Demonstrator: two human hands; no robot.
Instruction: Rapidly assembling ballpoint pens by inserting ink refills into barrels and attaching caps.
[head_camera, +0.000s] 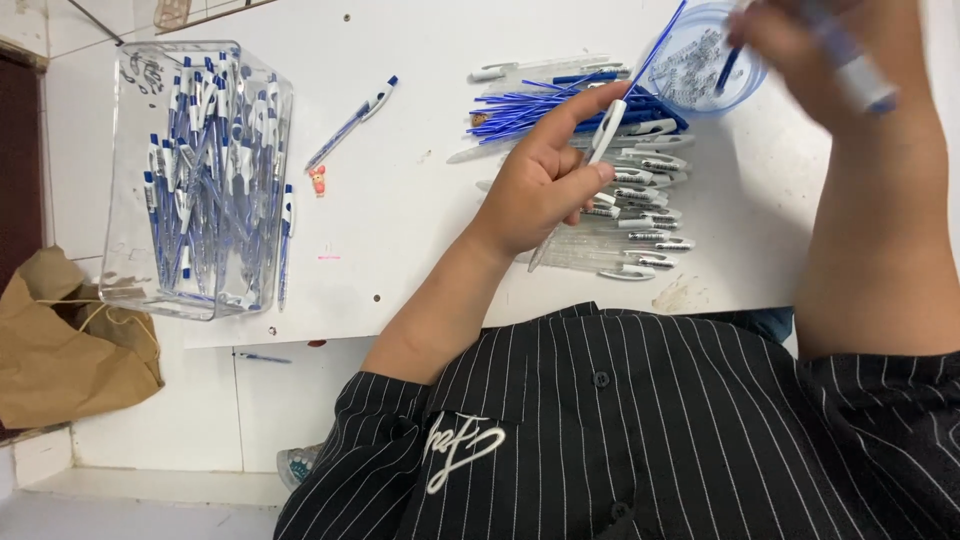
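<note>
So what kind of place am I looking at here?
Likely a small pen-assembly workbench. A clear bin holds finished blue-and-white pens, loose barrels and blue refills lie on the white table, and the left hand holds a part-built pen.

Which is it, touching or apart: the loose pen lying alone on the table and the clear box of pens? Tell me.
Apart. The head view shows bare white table between the loose pen and the clear box.
</note>
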